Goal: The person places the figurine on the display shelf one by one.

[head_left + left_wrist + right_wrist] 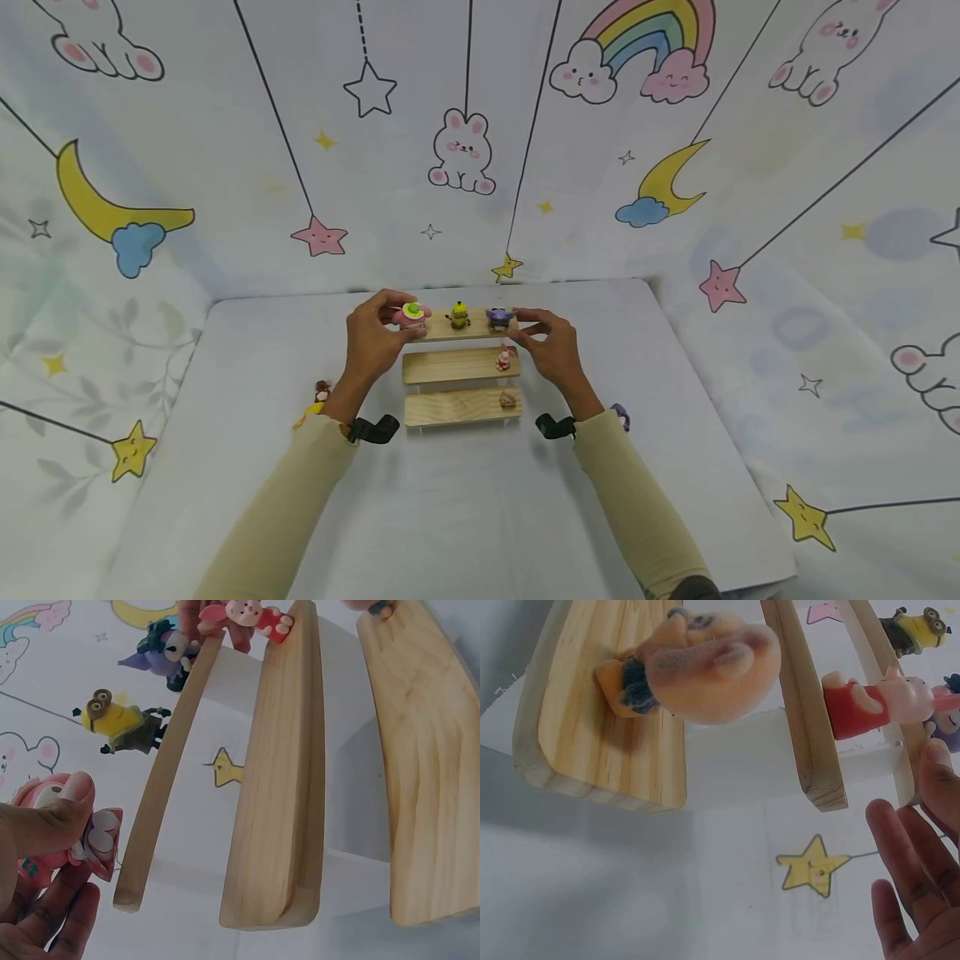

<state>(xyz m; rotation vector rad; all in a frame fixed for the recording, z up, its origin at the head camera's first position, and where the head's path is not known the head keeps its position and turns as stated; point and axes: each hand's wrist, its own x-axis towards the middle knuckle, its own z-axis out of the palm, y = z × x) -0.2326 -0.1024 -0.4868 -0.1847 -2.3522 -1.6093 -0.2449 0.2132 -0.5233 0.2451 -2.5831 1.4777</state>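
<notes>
Left hand: thumb and fingers pinch pink figurine
Right hand: beside purple figurine, cannot tell whether gripping

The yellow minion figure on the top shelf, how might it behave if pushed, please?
The minion figure would probably tip easily, standing upright on small feet. Its crisply moulded arms suggest stiff plastic. It could drop off, as the wooden shelf is narrow.

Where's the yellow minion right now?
In the head view, the minion stands on the farthest shelf, pink figure to its left, purple figure to its right.
</notes>
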